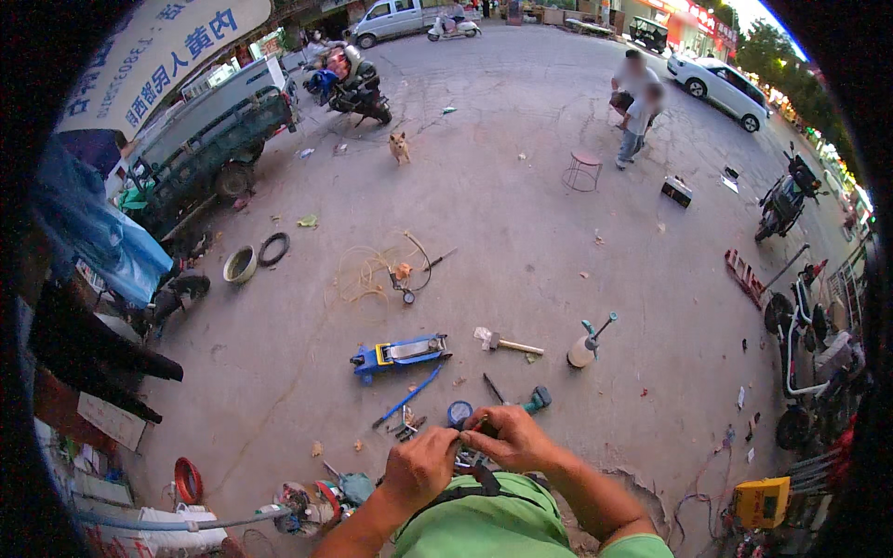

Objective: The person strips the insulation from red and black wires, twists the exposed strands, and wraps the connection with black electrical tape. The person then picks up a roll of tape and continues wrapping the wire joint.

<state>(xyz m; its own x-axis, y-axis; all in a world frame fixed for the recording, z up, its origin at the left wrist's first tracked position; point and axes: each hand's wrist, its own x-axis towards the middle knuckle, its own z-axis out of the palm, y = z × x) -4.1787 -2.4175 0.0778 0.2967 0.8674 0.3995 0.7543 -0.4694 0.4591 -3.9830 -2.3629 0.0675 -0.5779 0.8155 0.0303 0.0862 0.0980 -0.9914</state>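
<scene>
My left hand [421, 467] and my right hand [517, 439] meet in front of my green shirt, fingertips pinched together. Between them is something small and dark, with a reddish-yellow bit at the right fingers, too small to make out. Just beyond the fingers lies a round blue gauge or dial [459, 413], partly covered by the hands. To its right is a green-and-black power tool [537, 400]. Several metal hand tools [406, 423] lie left of the hands. Farther out are a blue floor jack [402, 354], its blue handle [409, 395], and a wooden-handled hammer [514, 346].
A spray bottle [583, 352] stands right of the hammer. A coiled yellow air hose [358, 290] with a gauge lies farther off. A dog [399, 146] faces me. Two people are near a red stool [583, 172]. A yellow box [762, 503] sits at lower right, a red ring [188, 481] at lower left.
</scene>
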